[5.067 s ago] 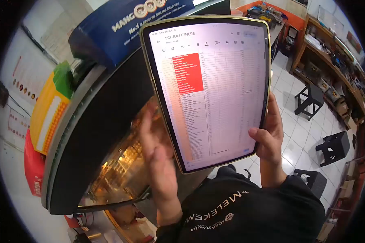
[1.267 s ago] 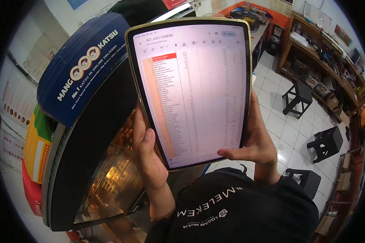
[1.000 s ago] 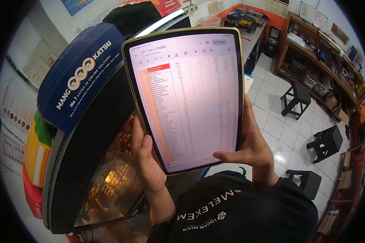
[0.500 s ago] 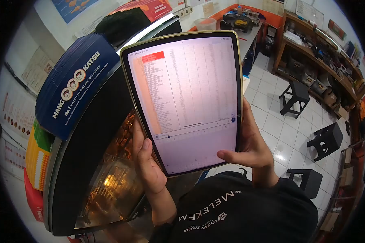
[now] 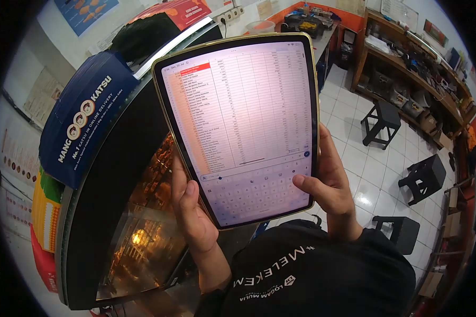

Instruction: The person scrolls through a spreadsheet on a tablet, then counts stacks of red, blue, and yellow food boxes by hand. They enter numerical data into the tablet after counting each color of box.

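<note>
A tablet in a case with a pale gold-green rim is held upright between my two hands. Its screen has a spreadsheet with a red heading block and an orange left column, over an on-screen keyboard. My left hand grips the lower left edge, its thumb along the side and its fingers partly hidden behind. My right hand holds the lower right edge, fingers behind, with the thumb over the keyboard's upper right part.
At left stands a glass display case with warm light inside and a blue Mang Katsu sign on top. Black stools stand on the white tiled floor at right. Wooden shelves line the far right wall.
The keyboard keys now show where a blank lavender panel was. The spreadsheet rows have shifted and look sharper. My right thumb has moved up the screen, and the tablet sits slightly higher and left.
</note>
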`<state>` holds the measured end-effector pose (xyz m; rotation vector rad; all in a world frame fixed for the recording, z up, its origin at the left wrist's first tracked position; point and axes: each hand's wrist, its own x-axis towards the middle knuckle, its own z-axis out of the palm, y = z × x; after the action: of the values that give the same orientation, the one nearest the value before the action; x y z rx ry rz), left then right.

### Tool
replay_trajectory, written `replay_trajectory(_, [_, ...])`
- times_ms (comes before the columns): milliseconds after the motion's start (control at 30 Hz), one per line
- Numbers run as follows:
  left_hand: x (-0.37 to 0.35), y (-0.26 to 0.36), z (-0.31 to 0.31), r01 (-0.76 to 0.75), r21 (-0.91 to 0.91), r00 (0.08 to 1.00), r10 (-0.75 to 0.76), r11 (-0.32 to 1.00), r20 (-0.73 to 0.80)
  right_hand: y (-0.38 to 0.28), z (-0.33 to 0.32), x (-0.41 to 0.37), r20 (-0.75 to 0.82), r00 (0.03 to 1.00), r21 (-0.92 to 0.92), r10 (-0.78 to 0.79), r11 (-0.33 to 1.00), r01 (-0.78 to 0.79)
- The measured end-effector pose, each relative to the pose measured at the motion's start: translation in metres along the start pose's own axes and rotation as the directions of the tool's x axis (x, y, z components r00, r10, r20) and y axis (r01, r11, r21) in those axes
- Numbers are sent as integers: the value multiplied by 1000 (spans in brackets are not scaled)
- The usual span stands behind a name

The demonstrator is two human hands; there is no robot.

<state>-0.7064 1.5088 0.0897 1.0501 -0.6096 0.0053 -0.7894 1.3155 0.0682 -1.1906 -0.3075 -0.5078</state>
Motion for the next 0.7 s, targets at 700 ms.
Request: replay_trajectory(700, [3,210,-65,-190,904,941,334,384,56,53,-54,14,-261,965,74,33,997,-14])
